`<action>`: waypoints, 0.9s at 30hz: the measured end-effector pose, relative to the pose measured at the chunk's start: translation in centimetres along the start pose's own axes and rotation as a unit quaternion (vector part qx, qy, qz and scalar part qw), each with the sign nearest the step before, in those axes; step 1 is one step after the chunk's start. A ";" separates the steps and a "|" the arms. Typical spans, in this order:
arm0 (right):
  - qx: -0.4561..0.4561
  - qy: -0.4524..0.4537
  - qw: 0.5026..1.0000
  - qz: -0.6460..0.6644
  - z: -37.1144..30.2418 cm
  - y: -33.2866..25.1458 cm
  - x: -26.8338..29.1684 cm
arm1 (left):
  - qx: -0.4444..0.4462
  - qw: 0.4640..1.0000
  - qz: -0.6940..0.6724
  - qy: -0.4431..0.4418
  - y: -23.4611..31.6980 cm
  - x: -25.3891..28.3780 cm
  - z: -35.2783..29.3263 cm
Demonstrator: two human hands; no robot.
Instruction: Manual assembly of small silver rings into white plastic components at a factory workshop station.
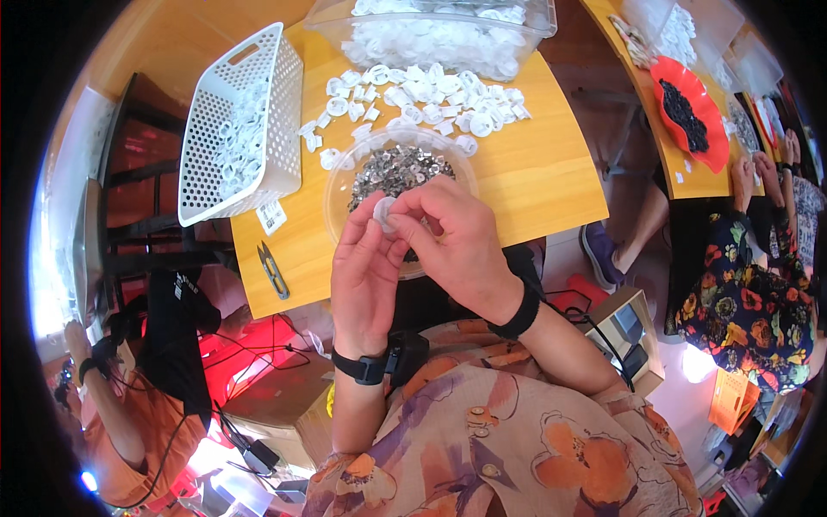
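Note:
Between the fingertips of both my hands is a small round white plastic piece (384, 215). My left hand (366, 271) pinches it from the left, and my right hand (457, 237) grips it from the right with thumb and fingers. My fingers partly cover it. Just beneath them stands a round clear tub (339, 194) holding many small shiny metal parts (398, 169). Beyond the tub, a loose spread of white plastic pieces (435, 99) lies on the yellow wooden table (534, 146).
A white perforated basket (286, 121) of white pieces stands at the table's left. Thread snips (273, 271) and a small label (271, 217) lie nearby. A clear bin (538, 19) of white pieces is at the back. Other people sit left and right; a red tray (715, 146) holds black parts.

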State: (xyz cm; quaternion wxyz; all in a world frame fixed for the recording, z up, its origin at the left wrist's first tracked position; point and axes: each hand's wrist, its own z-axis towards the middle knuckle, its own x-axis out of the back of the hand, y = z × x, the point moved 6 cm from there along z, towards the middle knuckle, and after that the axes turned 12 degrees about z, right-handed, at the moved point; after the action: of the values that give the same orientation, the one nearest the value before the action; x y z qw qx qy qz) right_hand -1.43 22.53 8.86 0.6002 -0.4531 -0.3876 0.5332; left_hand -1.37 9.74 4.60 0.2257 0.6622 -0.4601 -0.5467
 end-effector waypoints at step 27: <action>-0.159 -0.027 0.969 0.186 -0.4 2.4 -0.1 | -0.128 0.954 0.262 0.071 1.0 0.1 -0.6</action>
State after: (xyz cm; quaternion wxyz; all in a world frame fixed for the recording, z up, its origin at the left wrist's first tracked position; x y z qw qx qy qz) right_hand -1.74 22.42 6.44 0.4001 -0.5922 -0.3922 0.5791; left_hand -1.21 9.07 5.55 0.4757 0.5208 -0.5267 -0.4743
